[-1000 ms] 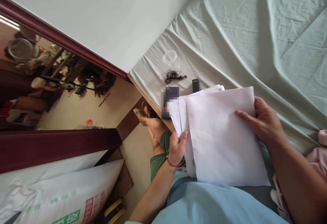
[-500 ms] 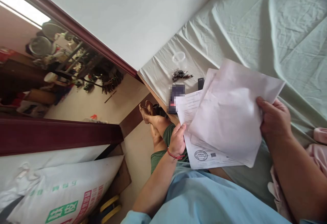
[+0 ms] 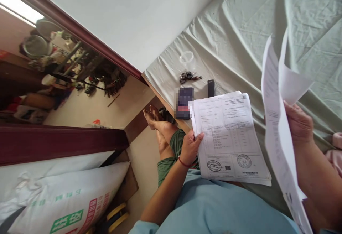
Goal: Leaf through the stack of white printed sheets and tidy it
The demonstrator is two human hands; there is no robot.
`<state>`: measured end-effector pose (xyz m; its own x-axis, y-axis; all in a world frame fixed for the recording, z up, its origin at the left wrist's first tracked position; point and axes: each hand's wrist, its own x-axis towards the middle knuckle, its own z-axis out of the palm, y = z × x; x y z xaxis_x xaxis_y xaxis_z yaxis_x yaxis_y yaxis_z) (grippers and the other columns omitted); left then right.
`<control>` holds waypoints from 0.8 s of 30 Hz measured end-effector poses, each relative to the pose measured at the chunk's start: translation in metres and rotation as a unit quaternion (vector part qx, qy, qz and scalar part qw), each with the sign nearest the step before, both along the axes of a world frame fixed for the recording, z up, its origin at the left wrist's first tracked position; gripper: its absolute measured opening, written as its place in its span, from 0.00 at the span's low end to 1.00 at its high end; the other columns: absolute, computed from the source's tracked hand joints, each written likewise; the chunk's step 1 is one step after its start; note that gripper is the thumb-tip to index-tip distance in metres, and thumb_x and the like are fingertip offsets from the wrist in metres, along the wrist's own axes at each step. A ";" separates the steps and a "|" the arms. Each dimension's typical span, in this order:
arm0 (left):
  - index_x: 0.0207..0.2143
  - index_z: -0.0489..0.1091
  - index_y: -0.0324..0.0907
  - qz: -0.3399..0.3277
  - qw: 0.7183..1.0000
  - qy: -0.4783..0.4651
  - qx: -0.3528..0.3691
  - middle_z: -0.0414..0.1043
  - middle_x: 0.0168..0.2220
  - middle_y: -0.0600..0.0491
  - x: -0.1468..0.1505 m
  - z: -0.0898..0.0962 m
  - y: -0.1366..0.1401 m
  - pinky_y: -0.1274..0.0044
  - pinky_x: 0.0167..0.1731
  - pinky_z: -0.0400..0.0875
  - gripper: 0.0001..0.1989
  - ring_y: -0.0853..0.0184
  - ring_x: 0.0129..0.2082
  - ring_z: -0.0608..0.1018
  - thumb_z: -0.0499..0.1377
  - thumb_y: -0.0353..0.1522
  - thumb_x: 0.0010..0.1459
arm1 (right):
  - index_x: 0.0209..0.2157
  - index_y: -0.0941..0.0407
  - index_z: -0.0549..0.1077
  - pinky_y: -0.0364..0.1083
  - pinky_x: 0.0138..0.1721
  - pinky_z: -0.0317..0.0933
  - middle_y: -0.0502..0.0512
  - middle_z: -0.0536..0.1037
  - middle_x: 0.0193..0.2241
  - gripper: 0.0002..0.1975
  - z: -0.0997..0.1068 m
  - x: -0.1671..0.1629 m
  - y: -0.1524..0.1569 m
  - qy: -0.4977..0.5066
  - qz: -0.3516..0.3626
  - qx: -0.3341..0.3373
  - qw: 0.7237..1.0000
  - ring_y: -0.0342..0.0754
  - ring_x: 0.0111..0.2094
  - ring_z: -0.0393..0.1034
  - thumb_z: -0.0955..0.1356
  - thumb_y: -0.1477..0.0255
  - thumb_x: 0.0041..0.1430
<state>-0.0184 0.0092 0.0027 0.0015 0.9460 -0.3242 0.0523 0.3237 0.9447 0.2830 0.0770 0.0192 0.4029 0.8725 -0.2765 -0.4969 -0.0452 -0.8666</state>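
My left hand (image 3: 190, 149) pinches the left edge of a stack of printed papers (image 3: 232, 136) over my lap, thumb on top. The top page bears a table of text, two round stamps, a small square code and a barcode. Off to the right, my right hand (image 3: 299, 123) grips several loose sheets (image 3: 275, 120) by their edge; they stand nearly upright and bend, with print showing on one side. A gap separates these sheets from the stack. How many pages each hand holds, I cannot tell.
On the pale bed sheet (image 3: 240, 45) lie a black box-like object (image 3: 211, 88), a bunch of keys (image 3: 188, 77), a clear plastic cup (image 3: 187, 60) and a blurred dark item (image 3: 185, 103). Pink cloth (image 3: 333, 159) sits at right. A large white sack (image 3: 66, 198) stands lower left.
My right hand has moved right, carrying its sheets away from the stack and turning them upright. The stamped page in my left hand is now uncovered.
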 end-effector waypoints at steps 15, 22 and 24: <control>0.48 0.77 0.41 0.040 0.999 -0.023 0.002 0.81 0.46 0.49 0.006 0.002 -0.003 0.71 0.48 0.74 0.20 0.60 0.45 0.80 0.65 0.43 0.58 | 0.35 0.55 0.79 0.40 0.28 0.63 0.47 0.80 0.30 0.12 -0.014 -0.011 -0.004 -0.134 -0.002 0.033 0.990 0.40 0.26 0.68 0.77 0.71 0.45; 0.47 0.77 0.41 0.069 0.997 -0.020 0.022 0.81 0.45 0.50 0.007 -0.007 -0.003 0.72 0.51 0.72 0.21 0.61 0.45 0.80 0.67 0.44 0.57 | 0.43 0.54 0.77 0.40 0.25 0.57 0.47 0.75 0.29 0.17 -0.020 -0.006 -0.010 -0.317 0.120 -0.004 0.941 0.42 0.27 0.63 0.74 0.60 0.54; 0.45 0.78 0.41 0.077 0.997 -0.020 0.025 0.81 0.43 0.50 0.007 -0.008 -0.004 0.72 0.52 0.71 0.20 0.62 0.44 0.79 0.65 0.45 0.58 | 0.43 0.54 0.77 0.40 0.24 0.57 0.48 0.75 0.29 0.18 -0.019 -0.006 -0.009 -0.321 0.136 -0.013 0.937 0.42 0.27 0.62 0.73 0.59 0.54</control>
<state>-0.0111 0.0053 -0.0051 -0.1334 0.9511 -0.2787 -0.0318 0.2769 0.9604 0.2770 0.0676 0.0005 0.2564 0.9636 -0.0759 0.1591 -0.1195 -0.9800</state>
